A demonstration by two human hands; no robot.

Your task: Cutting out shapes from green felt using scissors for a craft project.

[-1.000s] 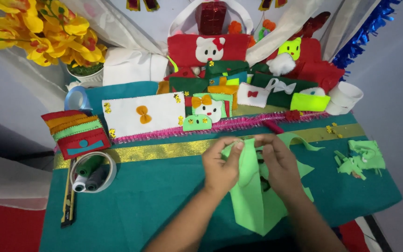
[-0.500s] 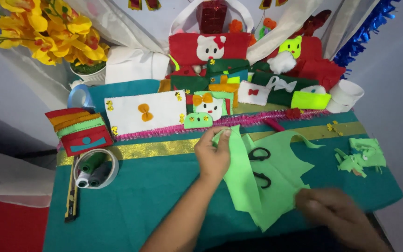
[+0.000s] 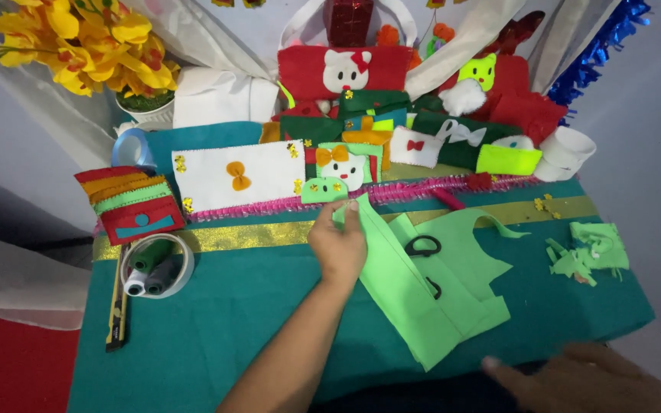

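— Now, what is held, and how many pieces are counted?

— One light green felt sheet [image 3: 422, 294] is pinched at its top corner by the left hand [image 3: 338, 243], fingers closed on it. One pair of black scissors [image 3: 424, 246] is half covered just right of that pinch. The right hand [image 3: 583, 378] is blurred low at the near edge; its grip cannot be told.

— And the surface?

— A teal cloth table [image 3: 216, 329] is seen, with open cloth left of the pinch. One cluster of green scraps [image 3: 587, 256] is spotted far right, near the edge.
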